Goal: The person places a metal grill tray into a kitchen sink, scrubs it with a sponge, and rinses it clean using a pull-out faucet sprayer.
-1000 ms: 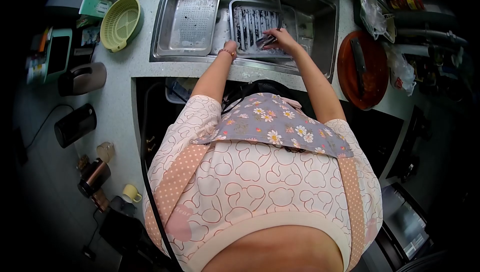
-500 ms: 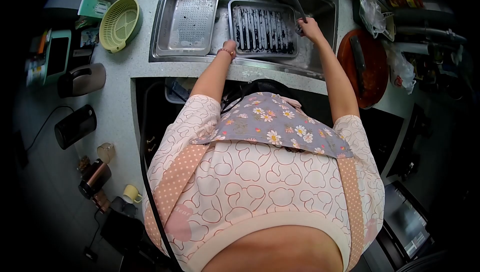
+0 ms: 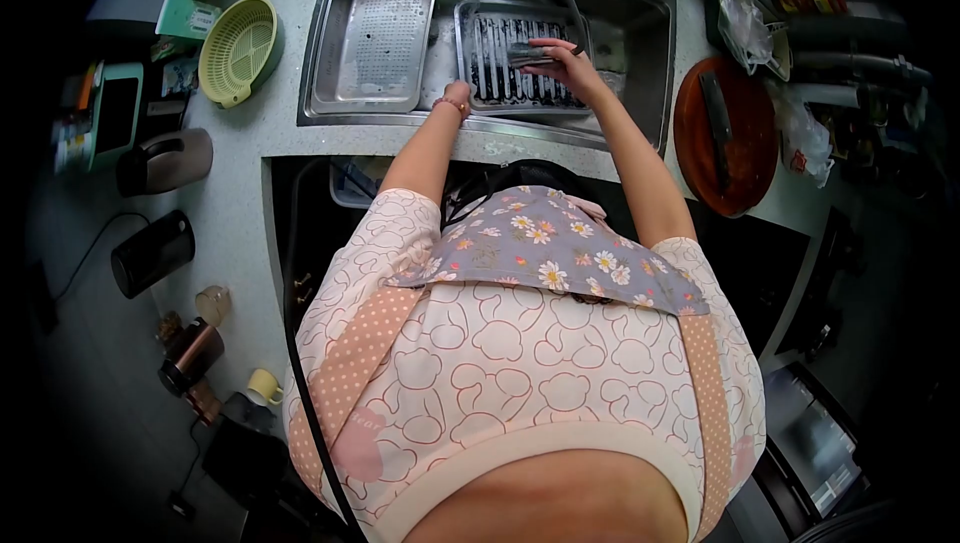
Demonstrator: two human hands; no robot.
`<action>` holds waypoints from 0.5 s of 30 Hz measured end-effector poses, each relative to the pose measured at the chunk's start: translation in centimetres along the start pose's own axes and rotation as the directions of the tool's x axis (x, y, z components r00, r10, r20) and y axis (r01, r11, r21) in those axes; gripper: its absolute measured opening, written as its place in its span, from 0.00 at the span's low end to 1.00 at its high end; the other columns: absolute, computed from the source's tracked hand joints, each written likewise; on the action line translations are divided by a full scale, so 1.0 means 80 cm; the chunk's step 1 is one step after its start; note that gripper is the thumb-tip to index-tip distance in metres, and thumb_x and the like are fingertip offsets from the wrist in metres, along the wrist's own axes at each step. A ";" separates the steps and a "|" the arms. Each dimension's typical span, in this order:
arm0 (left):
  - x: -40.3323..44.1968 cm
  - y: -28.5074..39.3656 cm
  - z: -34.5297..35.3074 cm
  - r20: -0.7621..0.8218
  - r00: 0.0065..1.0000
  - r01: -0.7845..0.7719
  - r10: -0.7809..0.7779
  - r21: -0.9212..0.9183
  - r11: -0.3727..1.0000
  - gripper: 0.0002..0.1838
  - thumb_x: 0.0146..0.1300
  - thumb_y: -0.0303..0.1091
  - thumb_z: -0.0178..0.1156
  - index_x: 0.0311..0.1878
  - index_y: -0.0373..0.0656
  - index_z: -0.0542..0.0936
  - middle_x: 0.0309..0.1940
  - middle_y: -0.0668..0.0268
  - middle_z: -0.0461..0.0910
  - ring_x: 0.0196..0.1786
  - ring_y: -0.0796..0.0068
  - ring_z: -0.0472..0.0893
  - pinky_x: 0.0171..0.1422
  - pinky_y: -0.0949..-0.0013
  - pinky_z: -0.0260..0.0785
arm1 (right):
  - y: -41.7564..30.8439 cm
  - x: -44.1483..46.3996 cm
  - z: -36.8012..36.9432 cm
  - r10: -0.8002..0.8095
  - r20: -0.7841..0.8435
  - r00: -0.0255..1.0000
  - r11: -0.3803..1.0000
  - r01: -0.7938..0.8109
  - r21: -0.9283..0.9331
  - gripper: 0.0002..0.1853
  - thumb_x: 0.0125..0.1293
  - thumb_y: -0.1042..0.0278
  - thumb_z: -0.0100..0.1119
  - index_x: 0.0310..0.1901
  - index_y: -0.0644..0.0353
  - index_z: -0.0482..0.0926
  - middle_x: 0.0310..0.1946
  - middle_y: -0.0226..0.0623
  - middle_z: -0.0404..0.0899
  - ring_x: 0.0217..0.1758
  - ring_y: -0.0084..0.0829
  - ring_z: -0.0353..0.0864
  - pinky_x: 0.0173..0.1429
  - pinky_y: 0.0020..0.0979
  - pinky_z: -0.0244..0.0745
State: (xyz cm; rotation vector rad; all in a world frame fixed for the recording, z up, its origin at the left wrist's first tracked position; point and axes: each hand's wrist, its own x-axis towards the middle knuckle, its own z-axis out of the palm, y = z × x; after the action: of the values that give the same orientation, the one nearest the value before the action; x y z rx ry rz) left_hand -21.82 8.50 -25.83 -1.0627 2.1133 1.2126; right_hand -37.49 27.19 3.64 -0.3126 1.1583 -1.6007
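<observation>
Green basket [image 3: 240,48] — knife [image 3: 717,121] on round board [image 3: 753,133]

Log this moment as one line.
left hand: at near-left corner of ribbed tray, grip unclear | right hand: holding what looks like a spray head over tray | tray: in sink, darkly blotched

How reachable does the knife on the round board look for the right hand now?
Probably yes: the knife lies uncovered on the round board, nothing visibly blocking, though the right hand would likely need to release its grey object first.
</observation>
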 end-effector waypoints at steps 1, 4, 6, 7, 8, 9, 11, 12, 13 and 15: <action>-0.004 0.002 -0.002 0.007 1.000 -0.001 0.001 0.020 1.000 0.09 0.47 0.29 0.57 0.34 0.43 0.81 0.39 0.59 0.79 0.45 0.62 0.80 0.45 0.68 0.74 | -0.002 -0.006 0.001 0.119 -0.016 0.993 0.990 -0.120 -0.070 0.17 0.61 0.73 0.42 0.50 0.71 0.71 0.47 0.52 0.73 0.48 0.44 0.77 0.53 0.37 0.77; -0.043 0.027 -0.024 0.023 0.998 -0.054 0.050 0.186 0.981 0.09 0.46 0.29 0.58 0.33 0.44 0.81 0.38 0.60 0.79 0.44 0.63 0.80 0.45 0.68 0.74 | -0.021 -0.024 -0.006 0.335 -0.153 0.930 0.878 -0.366 -0.307 0.15 0.62 0.71 0.45 0.46 0.71 0.73 0.46 0.51 0.73 0.45 0.43 0.78 0.48 0.36 0.80; -0.054 0.034 -0.027 0.025 0.994 -0.107 0.104 0.278 0.955 0.09 0.46 0.29 0.58 0.33 0.44 0.80 0.37 0.60 0.79 0.43 0.63 0.80 0.44 0.68 0.73 | -0.031 -0.029 -0.017 0.275 -0.308 0.911 0.768 -0.400 -0.500 0.14 0.61 0.69 0.47 0.43 0.71 0.75 0.44 0.49 0.75 0.43 0.43 0.79 0.45 0.35 0.81; -0.053 0.034 -0.025 0.023 0.991 -0.133 0.132 0.309 0.942 0.09 0.46 0.30 0.58 0.34 0.44 0.80 0.37 0.60 0.79 0.42 0.64 0.79 0.44 0.68 0.73 | -0.039 -0.025 -0.023 0.239 -0.408 0.881 0.679 -0.452 -0.578 0.16 0.57 0.63 0.54 0.41 0.69 0.76 0.33 0.45 0.75 0.39 0.44 0.79 0.41 0.39 0.80; -0.052 0.032 -0.023 0.018 0.993 -0.119 0.119 0.274 0.954 0.09 0.47 0.30 0.58 0.34 0.44 0.80 0.37 0.60 0.78 0.42 0.64 0.79 0.43 0.68 0.72 | -0.041 -0.020 -0.025 0.108 -0.474 0.874 0.567 -0.446 -0.692 0.16 0.56 0.63 0.55 0.41 0.68 0.77 0.35 0.48 0.75 0.41 0.45 0.78 0.43 0.40 0.78; -0.042 0.025 -0.017 0.017 0.994 -0.107 0.106 0.231 0.967 0.09 0.47 0.30 0.57 0.34 0.43 0.79 0.37 0.60 0.78 0.41 0.64 0.79 0.43 0.68 0.72 | -0.046 -0.017 -0.025 -0.035 -0.513 0.858 0.435 -0.449 -0.781 0.16 0.56 0.64 0.55 0.41 0.67 0.77 0.38 0.50 0.75 0.43 0.47 0.78 0.45 0.41 0.76; -0.028 0.015 -0.010 0.017 0.997 -0.075 0.074 0.140 0.987 0.09 0.48 0.31 0.57 0.35 0.43 0.79 0.36 0.59 0.77 0.40 0.64 0.78 0.42 0.67 0.71 | -0.043 -0.010 -0.029 -0.326 -0.459 0.827 0.328 -0.356 -0.875 0.15 0.56 0.67 0.56 0.44 0.64 0.76 0.49 0.57 0.72 0.53 0.50 0.71 0.57 0.41 0.67; -0.023 0.012 -0.008 0.019 0.998 -0.060 0.059 0.093 0.994 0.09 0.48 0.31 0.57 0.35 0.43 0.79 0.36 0.59 0.77 0.39 0.64 0.77 0.41 0.67 0.70 | -0.036 -0.004 -0.034 -0.451 -0.327 0.830 0.317 -0.194 -0.928 0.15 0.56 0.68 0.56 0.45 0.64 0.75 0.50 0.57 0.71 0.55 0.50 0.70 0.58 0.40 0.66; -0.020 0.009 -0.008 0.021 0.999 -0.043 0.043 0.041 0.998 0.10 0.48 0.31 0.56 0.35 0.43 0.78 0.36 0.59 0.77 0.39 0.64 0.77 0.41 0.67 0.70 | -0.025 0.005 -0.040 -0.568 -0.190 0.801 0.283 -0.027 -0.959 0.15 0.57 0.69 0.55 0.46 0.65 0.75 0.51 0.58 0.70 0.57 0.50 0.69 0.59 0.39 0.65; -0.016 0.004 -0.005 0.028 1.000 -0.013 0.014 -0.043 0.999 0.10 0.49 0.32 0.56 0.36 0.43 0.78 0.35 0.59 0.76 0.37 0.64 0.76 0.40 0.66 0.69 | 0.002 0.032 -0.058 -0.584 -0.128 0.801 0.479 0.214 -0.851 0.15 0.59 0.74 0.53 0.49 0.65 0.74 0.55 0.58 0.67 0.62 0.45 0.65 0.61 0.36 0.63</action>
State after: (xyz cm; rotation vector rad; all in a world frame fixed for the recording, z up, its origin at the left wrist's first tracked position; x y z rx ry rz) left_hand -21.33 8.71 -24.57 -1.0458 2.0850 1.2770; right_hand -41.60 27.41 0.37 -0.9624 2.2945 -1.4487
